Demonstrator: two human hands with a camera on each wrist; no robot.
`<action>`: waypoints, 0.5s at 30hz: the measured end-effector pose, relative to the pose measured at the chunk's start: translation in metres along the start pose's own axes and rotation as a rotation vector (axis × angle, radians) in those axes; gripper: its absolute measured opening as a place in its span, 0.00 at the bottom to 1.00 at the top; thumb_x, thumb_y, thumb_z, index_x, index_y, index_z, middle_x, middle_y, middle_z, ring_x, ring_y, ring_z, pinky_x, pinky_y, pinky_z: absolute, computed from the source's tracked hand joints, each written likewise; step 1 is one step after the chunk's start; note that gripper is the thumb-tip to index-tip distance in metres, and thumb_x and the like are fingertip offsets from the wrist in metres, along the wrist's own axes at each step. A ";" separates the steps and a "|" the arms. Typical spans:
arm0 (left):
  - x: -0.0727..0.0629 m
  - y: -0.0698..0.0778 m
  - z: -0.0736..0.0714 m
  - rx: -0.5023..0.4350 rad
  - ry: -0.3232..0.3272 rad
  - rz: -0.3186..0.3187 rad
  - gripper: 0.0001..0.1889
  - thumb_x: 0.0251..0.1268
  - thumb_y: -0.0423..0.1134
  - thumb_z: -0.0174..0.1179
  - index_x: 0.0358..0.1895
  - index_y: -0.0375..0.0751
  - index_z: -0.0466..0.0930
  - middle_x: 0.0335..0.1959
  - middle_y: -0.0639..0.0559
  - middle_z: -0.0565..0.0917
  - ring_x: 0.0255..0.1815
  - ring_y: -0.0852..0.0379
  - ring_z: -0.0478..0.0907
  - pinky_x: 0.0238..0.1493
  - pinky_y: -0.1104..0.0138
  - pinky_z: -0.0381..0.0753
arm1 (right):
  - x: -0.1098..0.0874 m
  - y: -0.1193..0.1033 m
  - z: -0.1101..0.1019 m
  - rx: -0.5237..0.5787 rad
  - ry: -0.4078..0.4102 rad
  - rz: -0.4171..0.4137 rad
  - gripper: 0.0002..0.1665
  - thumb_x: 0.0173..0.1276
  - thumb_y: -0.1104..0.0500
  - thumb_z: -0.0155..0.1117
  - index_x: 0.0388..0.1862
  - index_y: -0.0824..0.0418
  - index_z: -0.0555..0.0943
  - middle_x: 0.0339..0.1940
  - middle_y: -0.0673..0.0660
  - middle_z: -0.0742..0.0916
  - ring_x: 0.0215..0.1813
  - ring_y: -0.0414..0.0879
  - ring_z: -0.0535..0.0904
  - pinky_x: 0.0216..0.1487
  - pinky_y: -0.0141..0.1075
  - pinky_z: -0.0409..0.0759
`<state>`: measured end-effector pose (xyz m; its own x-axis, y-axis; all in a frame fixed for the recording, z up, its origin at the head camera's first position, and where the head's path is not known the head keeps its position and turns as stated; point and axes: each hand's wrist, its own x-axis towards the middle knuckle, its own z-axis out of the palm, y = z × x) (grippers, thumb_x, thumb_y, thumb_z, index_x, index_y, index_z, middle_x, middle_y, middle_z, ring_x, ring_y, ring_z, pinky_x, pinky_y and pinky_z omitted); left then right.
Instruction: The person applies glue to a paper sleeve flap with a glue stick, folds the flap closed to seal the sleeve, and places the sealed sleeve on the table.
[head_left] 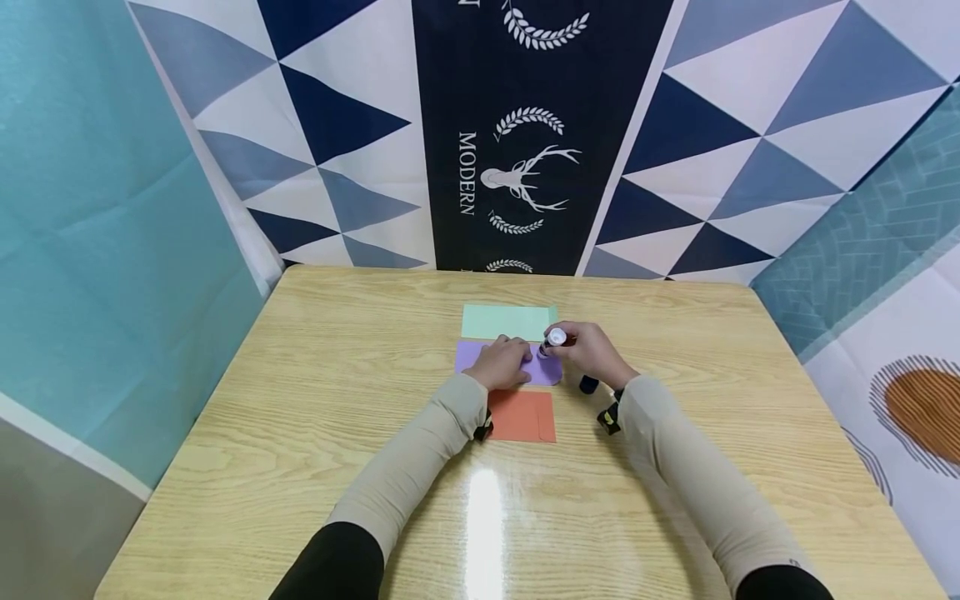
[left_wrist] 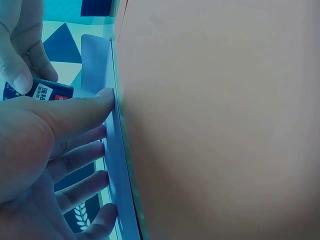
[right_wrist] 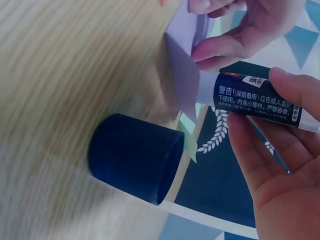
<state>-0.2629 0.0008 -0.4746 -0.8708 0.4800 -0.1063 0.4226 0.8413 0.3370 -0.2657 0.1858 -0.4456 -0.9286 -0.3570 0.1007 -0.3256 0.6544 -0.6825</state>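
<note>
pinching right grip [head_left: 594, 351]: you hold the glue stick [right_wrist: 257, 98] at the purple envelope [head_left: 546, 371]
left grip [head_left: 500, 364]: extended fingers press it beneath, likely against slipping
cap [right_wrist: 132, 157]: near right grip, likely for reach

Patterned hangings [head_left: 517, 137] around a wooden table [head_left: 345, 350] suggest a draped booth.

Wood-grain table [head_left: 285, 400], patterned backdrop [head_left: 540, 92], teal sheet [head_left: 97, 225]
</note>
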 end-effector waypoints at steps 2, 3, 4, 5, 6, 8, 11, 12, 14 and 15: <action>0.000 0.000 0.001 -0.003 -0.001 0.001 0.18 0.65 0.48 0.63 0.55 0.47 0.79 0.64 0.55 0.76 0.62 0.52 0.70 0.58 0.52 0.74 | -0.001 0.002 0.001 -0.021 -0.005 -0.021 0.15 0.61 0.65 0.70 0.47 0.69 0.84 0.45 0.65 0.88 0.45 0.54 0.84 0.48 0.44 0.83; 0.001 0.000 0.001 -0.004 0.000 0.001 0.18 0.65 0.48 0.63 0.55 0.47 0.79 0.63 0.55 0.76 0.62 0.52 0.70 0.58 0.52 0.74 | -0.002 0.002 0.001 -0.033 -0.006 -0.039 0.15 0.60 0.65 0.70 0.46 0.68 0.84 0.44 0.65 0.88 0.44 0.54 0.84 0.47 0.44 0.83; 0.001 -0.001 0.001 -0.006 0.000 0.001 0.18 0.65 0.48 0.64 0.55 0.47 0.79 0.63 0.55 0.76 0.62 0.52 0.70 0.58 0.52 0.74 | -0.002 0.003 0.002 -0.038 -0.004 -0.052 0.14 0.60 0.65 0.71 0.46 0.68 0.85 0.44 0.65 0.88 0.44 0.53 0.84 0.47 0.43 0.83; 0.001 -0.001 0.001 -0.005 0.000 0.001 0.18 0.65 0.48 0.64 0.55 0.48 0.79 0.63 0.55 0.76 0.62 0.53 0.70 0.58 0.53 0.74 | -0.003 0.003 0.002 -0.045 -0.004 -0.066 0.14 0.60 0.65 0.71 0.45 0.67 0.85 0.43 0.64 0.89 0.43 0.52 0.84 0.45 0.42 0.83; 0.001 -0.001 0.001 -0.002 0.000 0.000 0.18 0.65 0.48 0.64 0.55 0.48 0.79 0.63 0.55 0.76 0.62 0.53 0.70 0.58 0.53 0.74 | -0.004 0.003 0.002 -0.052 -0.005 -0.080 0.14 0.60 0.65 0.71 0.45 0.67 0.85 0.42 0.64 0.89 0.41 0.51 0.84 0.44 0.42 0.83; 0.002 -0.001 0.000 -0.002 -0.002 -0.001 0.18 0.65 0.48 0.64 0.55 0.48 0.79 0.63 0.55 0.76 0.62 0.53 0.70 0.58 0.53 0.73 | -0.007 0.002 0.002 -0.060 -0.012 -0.101 0.14 0.59 0.65 0.72 0.44 0.67 0.85 0.41 0.62 0.89 0.40 0.50 0.83 0.44 0.42 0.82; 0.002 -0.001 0.000 -0.004 -0.007 -0.004 0.18 0.65 0.48 0.63 0.55 0.48 0.78 0.63 0.55 0.76 0.62 0.53 0.70 0.59 0.53 0.73 | -0.012 -0.001 0.002 -0.066 -0.037 -0.117 0.13 0.59 0.65 0.71 0.44 0.66 0.86 0.39 0.60 0.89 0.40 0.49 0.83 0.45 0.44 0.82; 0.001 -0.001 0.000 -0.003 -0.009 -0.005 0.18 0.65 0.48 0.63 0.55 0.48 0.78 0.63 0.55 0.76 0.62 0.53 0.70 0.59 0.53 0.73 | -0.014 -0.001 0.001 -0.070 -0.049 -0.122 0.12 0.60 0.65 0.71 0.44 0.66 0.86 0.39 0.59 0.89 0.41 0.48 0.82 0.46 0.44 0.82; 0.001 -0.001 0.001 -0.003 -0.011 -0.006 0.18 0.65 0.48 0.63 0.55 0.48 0.78 0.63 0.55 0.76 0.63 0.53 0.70 0.59 0.53 0.73 | -0.019 -0.003 0.000 -0.074 -0.072 -0.126 0.13 0.60 0.65 0.70 0.44 0.66 0.86 0.39 0.60 0.89 0.41 0.48 0.82 0.46 0.44 0.82; 0.001 -0.001 0.001 0.000 -0.011 -0.006 0.18 0.65 0.48 0.63 0.55 0.48 0.78 0.63 0.55 0.76 0.63 0.53 0.69 0.59 0.53 0.73 | -0.021 -0.004 -0.001 -0.077 -0.083 -0.124 0.13 0.60 0.65 0.70 0.45 0.66 0.85 0.40 0.60 0.89 0.42 0.48 0.82 0.46 0.44 0.82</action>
<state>-0.2639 0.0008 -0.4756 -0.8707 0.4773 -0.1184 0.4170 0.8443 0.3367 -0.2449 0.1912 -0.4443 -0.8636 -0.4899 0.1189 -0.4526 0.6497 -0.6108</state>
